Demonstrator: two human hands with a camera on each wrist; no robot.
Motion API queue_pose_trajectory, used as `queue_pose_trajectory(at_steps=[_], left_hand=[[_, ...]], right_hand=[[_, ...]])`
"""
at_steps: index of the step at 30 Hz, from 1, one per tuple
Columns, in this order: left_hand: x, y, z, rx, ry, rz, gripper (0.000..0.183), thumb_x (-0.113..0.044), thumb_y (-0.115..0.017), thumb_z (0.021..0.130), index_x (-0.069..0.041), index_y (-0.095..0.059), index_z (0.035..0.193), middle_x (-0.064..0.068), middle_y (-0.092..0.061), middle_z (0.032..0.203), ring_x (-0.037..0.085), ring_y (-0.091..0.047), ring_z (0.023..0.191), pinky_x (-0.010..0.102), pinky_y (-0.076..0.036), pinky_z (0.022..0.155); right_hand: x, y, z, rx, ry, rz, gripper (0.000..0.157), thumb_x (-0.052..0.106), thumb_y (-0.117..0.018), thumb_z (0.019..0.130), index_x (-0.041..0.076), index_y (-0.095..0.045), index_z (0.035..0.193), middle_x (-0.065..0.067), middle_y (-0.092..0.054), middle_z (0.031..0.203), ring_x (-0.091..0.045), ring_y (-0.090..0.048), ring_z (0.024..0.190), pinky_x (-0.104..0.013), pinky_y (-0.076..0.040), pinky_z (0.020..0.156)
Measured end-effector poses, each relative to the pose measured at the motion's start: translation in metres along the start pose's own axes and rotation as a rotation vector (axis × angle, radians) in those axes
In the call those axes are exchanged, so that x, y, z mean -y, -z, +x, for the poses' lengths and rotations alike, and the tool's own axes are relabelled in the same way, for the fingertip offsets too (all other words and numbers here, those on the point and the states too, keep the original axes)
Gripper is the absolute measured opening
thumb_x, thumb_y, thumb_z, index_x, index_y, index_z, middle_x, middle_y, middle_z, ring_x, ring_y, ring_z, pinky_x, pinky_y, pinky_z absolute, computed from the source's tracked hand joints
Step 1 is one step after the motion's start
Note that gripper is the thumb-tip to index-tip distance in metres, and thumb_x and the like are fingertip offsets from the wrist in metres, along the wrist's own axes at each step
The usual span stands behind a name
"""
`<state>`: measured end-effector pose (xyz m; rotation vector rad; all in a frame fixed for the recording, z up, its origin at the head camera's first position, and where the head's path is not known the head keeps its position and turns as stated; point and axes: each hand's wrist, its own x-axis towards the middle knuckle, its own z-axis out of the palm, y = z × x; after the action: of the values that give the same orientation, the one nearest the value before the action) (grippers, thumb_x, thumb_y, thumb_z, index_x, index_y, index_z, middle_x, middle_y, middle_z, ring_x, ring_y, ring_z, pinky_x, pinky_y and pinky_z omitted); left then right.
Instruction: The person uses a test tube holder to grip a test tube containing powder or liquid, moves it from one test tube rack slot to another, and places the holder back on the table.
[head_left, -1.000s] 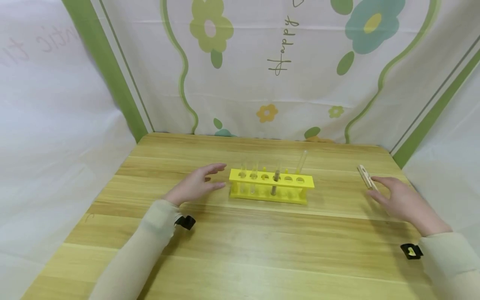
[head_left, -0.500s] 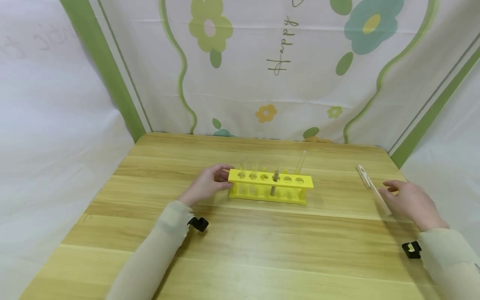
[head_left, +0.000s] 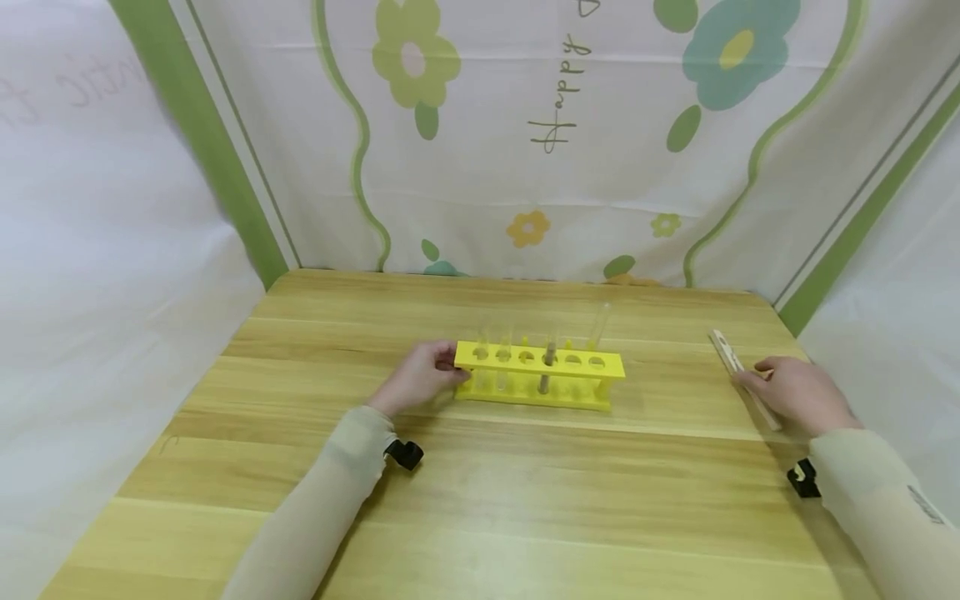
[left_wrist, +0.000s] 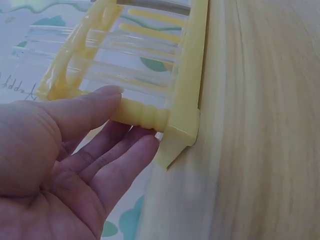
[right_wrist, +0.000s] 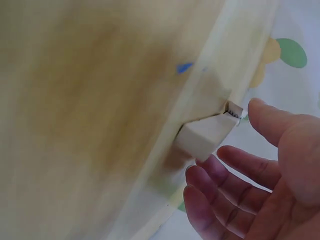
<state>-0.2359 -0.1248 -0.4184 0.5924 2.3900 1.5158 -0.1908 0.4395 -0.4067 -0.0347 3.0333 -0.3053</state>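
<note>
A yellow test tube rack [head_left: 573, 371] stands on the table, holding clear test tubes [head_left: 505, 337] at its left. One tube [head_left: 543, 384] near its middle has dark content. Another tube [head_left: 599, 325] tilts at the back right. My left hand [head_left: 416, 379] grips the rack's left end post [left_wrist: 142, 114], thumb on the near side and fingers behind. At the right lies a wooden test tube holder [head_left: 724, 350]. My right hand [head_left: 806, 392] is over its near half; in the right wrist view the thumb and fingers stand apart around the holder [right_wrist: 205, 136]. Whether a fingertip touches it, I cannot tell.
The wooden table [head_left: 495, 500] has its back edge against a white cloth [head_left: 465, 167] with printed flowers. More white cloth hangs at both sides. A small blue mark [right_wrist: 184, 67] shows on the table in the right wrist view.
My left hand has moved right to the rack and taken hold of its end post. My right hand first moved back from the holder, then left over it again. The rack stays in place.
</note>
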Motion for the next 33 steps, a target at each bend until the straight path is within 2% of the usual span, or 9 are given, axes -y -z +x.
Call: queue_pose_trajectory(at_steps=[4, 6, 11, 16, 22, 29, 33], left_hand=[[0.002, -0.002, 0.0, -0.013, -0.004, 0.019, 0.026, -0.005, -0.073, 0.09, -0.004, -0.049, 0.081, 0.006, -0.066, 0.088, 0.025, -0.067, 0.086, 0.033, -0.057, 0.073], [0.002, -0.002, 0.001, -0.02, -0.006, 0.031, 0.023, -0.006, -0.073, 0.09, -0.006, -0.052, 0.082, 0.005, -0.067, 0.089, 0.023, -0.067, 0.086, 0.033, -0.056, 0.073], [0.002, -0.005, 0.001, -0.033, 0.003, 0.046, 0.013, -0.007, -0.074, 0.09, -0.009, -0.061, 0.09, 0.002, -0.067, 0.093, 0.017, -0.065, 0.085, 0.031, -0.056, 0.074], [0.0, -0.006, 0.0, -0.042, 0.012, 0.043, 0.02, -0.005, -0.073, 0.09, -0.006, -0.054, 0.085, 0.005, -0.065, 0.09, 0.019, -0.064, 0.082, 0.031, -0.055, 0.07], [0.0, -0.007, 0.0, -0.046, 0.027, 0.054, 0.018, -0.006, -0.074, 0.09, -0.007, -0.055, 0.088, 0.005, -0.063, 0.091, 0.018, -0.062, 0.082, 0.03, -0.054, 0.07], [-0.002, -0.007, -0.001, -0.047, 0.04, 0.074, 0.019, -0.008, -0.074, 0.09, -0.007, -0.055, 0.09, 0.004, -0.063, 0.091, 0.018, -0.059, 0.081, 0.03, -0.052, 0.069], [-0.002, -0.007, -0.001, -0.041, 0.039, 0.065, 0.016, -0.008, -0.073, 0.091, -0.007, -0.057, 0.093, 0.004, -0.064, 0.093, 0.018, -0.06, 0.083, 0.03, -0.053, 0.071]], right_hand=[[0.002, 0.001, 0.008, 0.021, -0.028, 0.011, 0.078, 0.06, -0.053, 0.096, -0.014, -0.059, 0.12, -0.033, -0.064, 0.108, -0.053, -0.061, 0.089, -0.059, -0.048, 0.068], [0.004, 0.001, 0.01, 0.031, -0.038, 0.018, 0.074, 0.059, -0.055, 0.096, -0.012, -0.062, 0.117, -0.03, -0.067, 0.103, -0.045, -0.063, 0.081, -0.053, -0.048, 0.063], [0.006, 0.001, 0.013, 0.032, -0.05, 0.009, 0.051, 0.045, -0.061, 0.096, -0.005, -0.067, 0.106, -0.02, -0.068, 0.088, -0.028, -0.058, 0.069, -0.04, -0.043, 0.054], [0.008, 0.005, 0.012, 0.033, -0.052, 0.018, 0.038, 0.032, -0.06, 0.095, -0.006, -0.067, 0.097, -0.014, -0.064, 0.079, -0.026, -0.053, 0.065, -0.038, -0.042, 0.053], [0.015, 0.023, 0.002, 0.007, -0.074, 0.122, 0.047, 0.03, -0.047, 0.102, -0.016, -0.052, 0.113, -0.018, -0.061, 0.082, -0.029, -0.055, 0.067, -0.038, -0.042, 0.053], [0.042, 0.044, -0.014, -0.143, -0.037, 0.24, 0.062, 0.038, -0.028, 0.108, -0.018, -0.032, 0.132, -0.019, -0.053, 0.083, -0.025, -0.046, 0.058, -0.037, -0.037, 0.046], [0.064, 0.057, -0.025, -0.195, -0.007, 0.216, 0.065, 0.041, -0.026, 0.108, -0.017, -0.034, 0.135, -0.021, -0.053, 0.085, -0.026, -0.046, 0.06, -0.036, -0.036, 0.047]])
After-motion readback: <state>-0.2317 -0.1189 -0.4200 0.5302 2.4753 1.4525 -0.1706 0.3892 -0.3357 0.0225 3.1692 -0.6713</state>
